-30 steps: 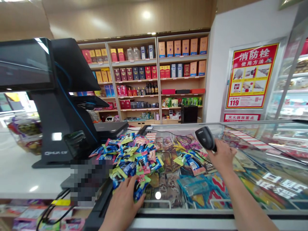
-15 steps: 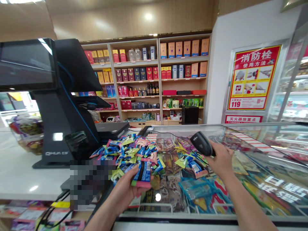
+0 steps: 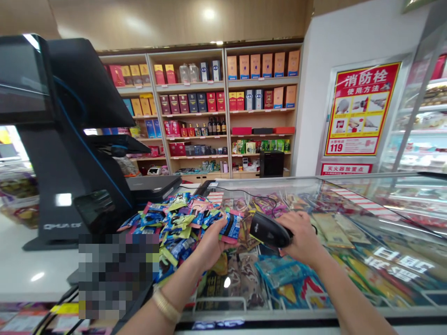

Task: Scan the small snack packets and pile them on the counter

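My left hand (image 3: 209, 243) is closed on a small blue and pink snack packet (image 3: 230, 226), held up above the glass lid of a chest freezer (image 3: 349, 223). My right hand (image 3: 302, 237) grips a black handheld barcode scanner (image 3: 268, 230), its head pointing left at the packet from a few centimetres away. A heap of similar blue, green and pink packets (image 3: 174, 218) lies on the glass just left of my left hand. A gold bracelet sits on my left wrist.
A black checkout terminal (image 3: 66, 139) with a tilted screen stands at the left on a white counter (image 3: 24, 274). The scanner's cable (image 3: 244, 193) trails across the glass. Shelves of boxed goods (image 3: 216, 102) line the back wall. A red fire-hydrant poster (image 3: 359, 109) hangs at right.
My left hand picked a packet off the heap and raised it to the right. My right hand brought the scanner down and left until it points at the packet.
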Available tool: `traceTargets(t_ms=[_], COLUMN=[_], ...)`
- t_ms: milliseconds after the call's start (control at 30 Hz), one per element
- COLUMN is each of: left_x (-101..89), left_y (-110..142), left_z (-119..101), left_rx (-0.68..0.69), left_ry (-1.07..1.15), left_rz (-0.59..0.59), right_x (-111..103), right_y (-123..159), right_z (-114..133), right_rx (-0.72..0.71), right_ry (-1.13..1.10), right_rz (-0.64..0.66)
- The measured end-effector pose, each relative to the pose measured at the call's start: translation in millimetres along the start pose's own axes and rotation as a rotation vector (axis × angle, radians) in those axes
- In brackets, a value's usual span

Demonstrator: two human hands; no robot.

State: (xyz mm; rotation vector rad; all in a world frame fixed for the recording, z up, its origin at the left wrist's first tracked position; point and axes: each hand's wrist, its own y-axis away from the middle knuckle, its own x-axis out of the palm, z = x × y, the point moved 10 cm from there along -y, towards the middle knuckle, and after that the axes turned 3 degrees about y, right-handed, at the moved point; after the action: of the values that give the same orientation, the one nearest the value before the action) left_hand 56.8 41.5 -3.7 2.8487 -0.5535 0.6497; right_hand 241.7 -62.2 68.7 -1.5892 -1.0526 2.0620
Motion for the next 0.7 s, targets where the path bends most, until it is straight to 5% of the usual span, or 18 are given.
traceTargets(t_ms=[467, 600, 700], left_x=[-3.1, -4.2, 19.1], left_y=[2, 4, 4], left_z=[3, -2, -17], left_rx=[0.012, 0.066, 0.223], left_ry=[-0.016, -0.107, -0.384], left_rz=[-0.028, -0.033, 0.074], right_x=[7, -3, -22], right_y=[-1, 1, 7], right_z=[8, -5, -34], right_rx=[0.003, 0.027, 0.121], right_ry=[-0.042, 0.043, 0.220], right_rz=[0.077, -0.024, -0.199])
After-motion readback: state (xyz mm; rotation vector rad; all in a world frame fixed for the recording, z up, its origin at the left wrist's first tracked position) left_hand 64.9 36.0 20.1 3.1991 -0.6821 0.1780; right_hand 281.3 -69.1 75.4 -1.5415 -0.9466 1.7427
